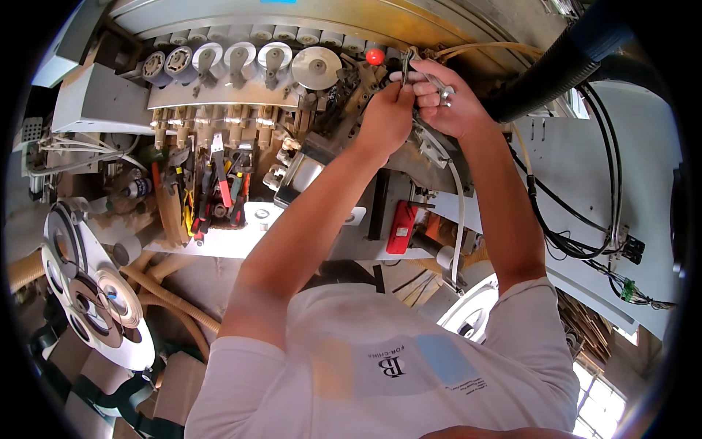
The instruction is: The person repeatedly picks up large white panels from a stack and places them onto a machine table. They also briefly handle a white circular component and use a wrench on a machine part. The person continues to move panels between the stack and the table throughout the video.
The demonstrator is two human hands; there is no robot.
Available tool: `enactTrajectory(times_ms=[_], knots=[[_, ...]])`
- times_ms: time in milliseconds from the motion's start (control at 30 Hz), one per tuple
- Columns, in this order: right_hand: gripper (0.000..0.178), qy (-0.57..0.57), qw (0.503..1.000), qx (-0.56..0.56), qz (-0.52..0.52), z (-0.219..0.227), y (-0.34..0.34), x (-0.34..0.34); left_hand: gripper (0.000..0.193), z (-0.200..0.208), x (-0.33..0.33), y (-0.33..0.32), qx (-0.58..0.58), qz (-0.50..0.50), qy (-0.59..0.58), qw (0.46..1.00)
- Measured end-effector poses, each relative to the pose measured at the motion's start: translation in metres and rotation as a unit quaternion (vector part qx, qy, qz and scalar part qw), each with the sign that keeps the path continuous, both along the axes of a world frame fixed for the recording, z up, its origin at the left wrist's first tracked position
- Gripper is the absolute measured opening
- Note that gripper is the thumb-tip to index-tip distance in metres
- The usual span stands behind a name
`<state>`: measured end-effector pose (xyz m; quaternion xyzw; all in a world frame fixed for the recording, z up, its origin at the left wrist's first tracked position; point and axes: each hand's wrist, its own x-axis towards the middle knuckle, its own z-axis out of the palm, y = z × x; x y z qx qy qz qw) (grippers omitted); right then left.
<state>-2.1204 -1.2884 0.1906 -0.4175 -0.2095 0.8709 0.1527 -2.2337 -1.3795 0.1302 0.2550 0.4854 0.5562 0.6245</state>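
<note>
Both my hands meet at the machine's upper middle, beside a red ball knob [375,57]. My left hand [387,121] is closed, with thumb and fingers pinched at the foot of a thin upright metal piece [406,67]. What exactly its fingertips hold is hidden. Just to its right, my right hand [452,102] curls its fingers around a silver wrench [444,89], whose jaw end sticks out near the palm. Below the hands, a white hose [458,197] hangs from a metal fitting [431,150].
Left of my hands are a row of rollers [239,62] and brass cylinders [235,123]. Pliers and red-handled tools [221,179] lie below them. A red box [401,228] sits near the front edge. A thick black hose [545,80] slants in from the upper right.
</note>
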Motion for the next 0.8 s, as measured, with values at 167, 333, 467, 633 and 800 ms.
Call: enactTrajectory(times_ms=[167,333,467,633,800], knots=[[0.024,-0.009,0.995,0.089,-0.033,-0.010,-0.004,0.004,0.077,0.032,-0.013,0.005,-0.021,-0.099,-0.002,0.995],[0.025,-0.112,0.981,0.105,-0.114,-0.011,-0.005,-0.013,0.085,0.024,0.001,0.013,-0.057,-0.072,0.089,0.992],[0.022,-0.108,0.983,0.108,-0.102,-0.007,-0.006,-0.016,0.077,0.025,-0.006,0.015,-0.036,-0.116,0.010,0.993],[0.012,-0.104,0.980,0.116,-0.127,-0.010,-0.005,-0.017,0.078,0.021,-0.006,0.018,-0.007,-0.136,-0.026,0.990],[0.024,-0.154,0.977,0.110,-0.098,-0.006,-0.002,-0.018,0.084,0.045,-0.010,0.010,-0.104,-0.161,0.035,0.981]])
